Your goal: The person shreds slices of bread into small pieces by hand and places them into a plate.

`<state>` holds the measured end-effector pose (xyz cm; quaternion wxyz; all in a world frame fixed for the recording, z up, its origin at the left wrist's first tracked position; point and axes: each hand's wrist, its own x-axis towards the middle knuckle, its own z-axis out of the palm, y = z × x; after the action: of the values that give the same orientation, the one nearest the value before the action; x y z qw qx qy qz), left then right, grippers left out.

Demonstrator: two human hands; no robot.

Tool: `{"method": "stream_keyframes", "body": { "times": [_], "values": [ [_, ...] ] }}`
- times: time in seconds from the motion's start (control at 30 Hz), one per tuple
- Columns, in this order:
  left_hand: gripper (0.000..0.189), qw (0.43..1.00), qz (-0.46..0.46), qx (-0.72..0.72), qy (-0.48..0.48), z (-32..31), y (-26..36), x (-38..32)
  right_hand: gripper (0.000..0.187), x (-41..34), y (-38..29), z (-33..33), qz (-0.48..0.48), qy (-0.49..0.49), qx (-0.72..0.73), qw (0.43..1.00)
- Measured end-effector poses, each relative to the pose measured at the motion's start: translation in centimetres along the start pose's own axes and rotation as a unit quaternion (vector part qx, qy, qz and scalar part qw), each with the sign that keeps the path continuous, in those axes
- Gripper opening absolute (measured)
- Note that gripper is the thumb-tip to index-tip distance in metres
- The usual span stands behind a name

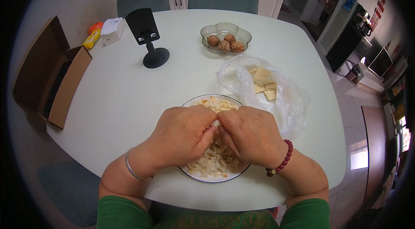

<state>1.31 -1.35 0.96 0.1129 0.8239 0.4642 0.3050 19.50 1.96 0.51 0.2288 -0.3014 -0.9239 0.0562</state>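
Over a white plate with a dark blue rim [214, 179], my left hand [184, 131] and my right hand [251, 131] meet fingertip to fingertip. Both pinch a small piece of flatbread [215, 123], mostly hidden by my fingers. Small torn flatbread bits [212, 161] are heaped on the plate beneath. Just beyond my right hand lies a clear plastic bag [293, 99], its mouth spread, with several larger flat pieces of bread [263, 76] in it.
Farther back on the white table [113, 106], a scalloped glass dish [226, 28] holds several walnuts [224, 45]. A black phone stand [155, 58] is left of it. Along the left edge are an open cardboard box [69, 89], a tissue pack [112, 31] and a yellow packet [92, 38].
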Motion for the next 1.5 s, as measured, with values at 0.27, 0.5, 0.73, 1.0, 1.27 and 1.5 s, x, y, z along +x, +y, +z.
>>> {"method": "stream_keyframes", "body": {
  "times": [0.27,0.5,0.73,1.0,1.27,1.5],
  "values": [
    [0.012,0.994,-0.036,-0.095,-0.028,-0.2,-0.2,0.2,0.012,-0.3,0.1,0.1,-0.021,0.024,0.003,0.999],
    [0.013,0.992,-0.015,-0.126,-0.012,-0.1,-0.5,0.3,0.015,-0.2,0.1,-0.2,-0.006,-0.011,0.012,1.000],
    [0.012,0.990,0.050,-0.118,0.061,0.7,0.0,0.1,0.013,-0.2,0.2,0.2,0.003,0.046,0.117,0.992],
    [0.015,0.980,0.139,-0.040,0.135,1.0,0.1,-0.1,0.012,-0.2,-0.8,-0.3,0.133,0.008,0.399,0.907],
    [0.017,0.950,0.236,0.038,0.200,1.6,0.2,-0.2,0.016,-0.1,0.0,-0.3,0.193,-0.101,0.536,0.816],
    [0.015,0.930,0.308,0.054,0.191,0.8,1.2,-0.8,0.018,0.0,0.9,-0.1,0.287,-0.112,0.624,0.718]
  ]
}}
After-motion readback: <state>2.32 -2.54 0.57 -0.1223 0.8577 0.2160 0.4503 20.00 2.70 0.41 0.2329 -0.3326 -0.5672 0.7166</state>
